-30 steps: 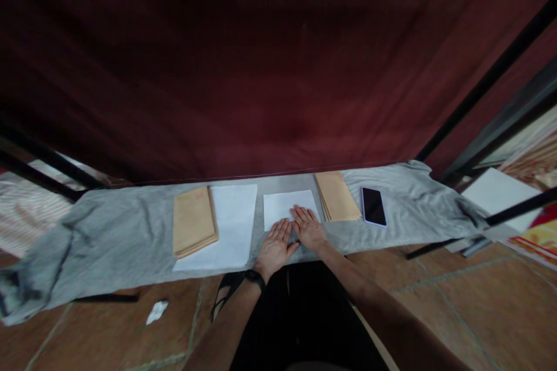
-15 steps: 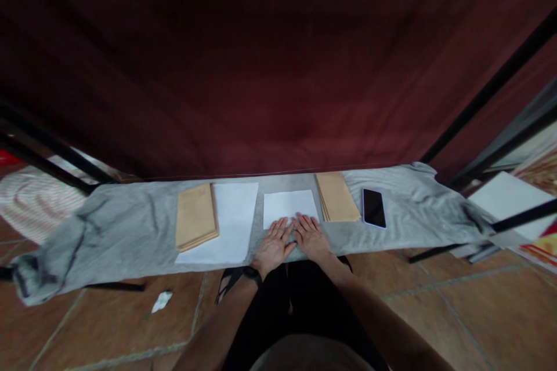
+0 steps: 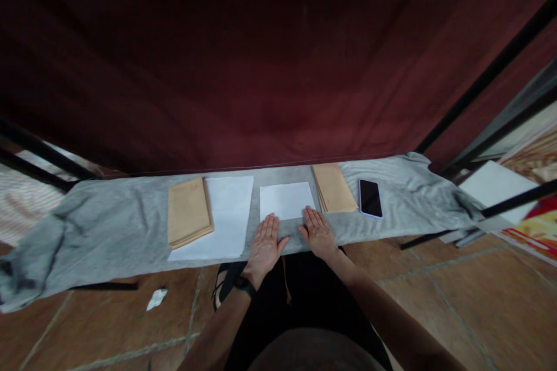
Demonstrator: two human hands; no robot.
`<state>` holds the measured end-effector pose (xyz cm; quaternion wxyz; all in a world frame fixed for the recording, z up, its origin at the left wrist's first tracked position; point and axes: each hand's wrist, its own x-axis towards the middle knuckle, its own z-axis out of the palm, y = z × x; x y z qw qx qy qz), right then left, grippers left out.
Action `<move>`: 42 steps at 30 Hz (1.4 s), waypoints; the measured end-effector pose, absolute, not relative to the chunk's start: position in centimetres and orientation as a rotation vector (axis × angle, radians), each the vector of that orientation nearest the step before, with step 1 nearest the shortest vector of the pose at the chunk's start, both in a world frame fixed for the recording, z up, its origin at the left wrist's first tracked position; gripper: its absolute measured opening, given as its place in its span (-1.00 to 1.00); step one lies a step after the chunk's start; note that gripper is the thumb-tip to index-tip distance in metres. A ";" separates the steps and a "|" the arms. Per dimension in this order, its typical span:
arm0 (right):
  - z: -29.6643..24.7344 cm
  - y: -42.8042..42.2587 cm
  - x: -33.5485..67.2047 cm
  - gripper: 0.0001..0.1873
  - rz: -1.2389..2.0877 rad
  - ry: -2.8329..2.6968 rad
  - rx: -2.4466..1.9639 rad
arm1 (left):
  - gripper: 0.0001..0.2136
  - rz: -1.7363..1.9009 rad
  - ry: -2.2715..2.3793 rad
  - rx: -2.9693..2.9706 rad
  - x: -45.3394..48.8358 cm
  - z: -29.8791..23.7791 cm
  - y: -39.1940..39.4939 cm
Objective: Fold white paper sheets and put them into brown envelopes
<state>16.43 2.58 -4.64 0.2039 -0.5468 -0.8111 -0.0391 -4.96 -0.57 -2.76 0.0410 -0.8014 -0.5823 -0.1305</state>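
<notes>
A white sheet of paper (image 3: 286,200), looking folded, lies flat on the grey cloth in front of me. My left hand (image 3: 265,245) rests with its fingers stretched out, the tips at the sheet's near left corner. At the near right corner, the flat fingertips of my right hand (image 3: 319,233) touch the sheet; its thumb points inward. Right of the sheet is a small stack of brown envelopes (image 3: 336,188). Another stack of brown envelopes (image 3: 188,208) sits on larger white paper (image 3: 230,214) to the left.
A phone (image 3: 370,198) with a dark screen lies right of the envelopes. Grey cloth (image 3: 117,226) covers the narrow bench. A dark red curtain (image 3: 261,98) hangs behind it, between black metal bars (image 3: 487,84). A crumpled white scrap (image 3: 156,299) is on the tiled floor.
My hands have moved apart along the sheet's near edge, the left one to its left corner and the right one to its right corner. The view has shifted slightly.
</notes>
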 end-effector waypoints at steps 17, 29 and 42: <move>-0.8 5.1 12.1 -0.48 0.176 -2.532 -1.402 | -0.42 -0.380 -1.835 -2.491 -2.3 -1.6 1.2; -1.9 4.5 14.1 -0.51 0.063 -2.499 -1.467 | -0.47 -0.305 -1.843 -2.508 -2.5 -1.0 1.3; -2.5 4.1 13.9 -0.49 0.011 -2.406 -1.538 | -0.45 -0.265 -1.857 -2.538 -2.1 -1.6 3.2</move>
